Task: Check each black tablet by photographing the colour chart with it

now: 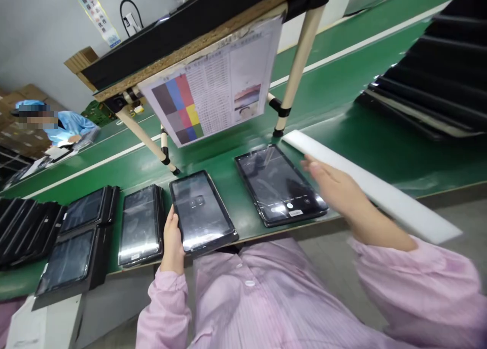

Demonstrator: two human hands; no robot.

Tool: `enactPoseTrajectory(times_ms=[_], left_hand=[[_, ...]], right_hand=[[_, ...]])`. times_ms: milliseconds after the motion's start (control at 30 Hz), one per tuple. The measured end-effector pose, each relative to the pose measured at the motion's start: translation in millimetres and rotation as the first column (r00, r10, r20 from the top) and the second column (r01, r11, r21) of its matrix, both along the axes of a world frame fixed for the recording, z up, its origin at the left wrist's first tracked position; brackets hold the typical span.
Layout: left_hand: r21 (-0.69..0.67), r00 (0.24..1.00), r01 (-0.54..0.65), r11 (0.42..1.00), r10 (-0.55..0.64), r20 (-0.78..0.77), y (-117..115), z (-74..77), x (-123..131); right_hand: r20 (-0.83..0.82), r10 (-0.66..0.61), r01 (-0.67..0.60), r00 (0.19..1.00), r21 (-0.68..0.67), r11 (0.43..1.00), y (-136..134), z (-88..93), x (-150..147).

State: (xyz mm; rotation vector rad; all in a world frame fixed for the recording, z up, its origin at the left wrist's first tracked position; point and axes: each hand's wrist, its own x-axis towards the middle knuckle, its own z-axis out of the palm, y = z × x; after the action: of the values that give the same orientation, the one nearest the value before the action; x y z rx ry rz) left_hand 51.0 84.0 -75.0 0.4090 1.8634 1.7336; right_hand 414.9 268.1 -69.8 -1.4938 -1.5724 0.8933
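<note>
Fingers of the left hand clamp the left edge of the near tablet, low and left of centre in the head view. Right hand hangs with fingers straight and loose — holding nothing — over the right edge of a second tablet at centre, just beside a white foam strip; stacked tablets lie at lower left.

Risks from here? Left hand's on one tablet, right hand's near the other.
1. The middle tablet is held only at its left edge by the left hand, and its near end overhangs the green bench; it could slip off.
2. The right hand, open and blurred, is beside the right tablet and the white foam strip; it might knock either.
</note>
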Motion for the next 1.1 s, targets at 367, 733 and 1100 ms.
enactPoseTrajectory(times_ms=[367, 733, 1100], left_hand=[[-0.218, 0.706, 0.415, 0.883, -0.464, -0.535, 25, 28.3, 76], [-0.142, 0.79, 0.603, 0.785, -0.612, -0.036, 77, -2.8, 188], [-0.092, 0.804, 0.582, 0.808, -0.556, 0.211, 93, 31.5, 135]], right_hand=[[0.11, 0.027, -0.004, 0.994, -0.209, 0.978, -7, -24.8, 38], [-0.202, -0.016, -0.017, 0.979, -0.158, 0.987, 5, -5.2, 23], [-0.46, 0.011, -0.09, 0.888, -0.15, 0.985, -6, 10.7, -7]])
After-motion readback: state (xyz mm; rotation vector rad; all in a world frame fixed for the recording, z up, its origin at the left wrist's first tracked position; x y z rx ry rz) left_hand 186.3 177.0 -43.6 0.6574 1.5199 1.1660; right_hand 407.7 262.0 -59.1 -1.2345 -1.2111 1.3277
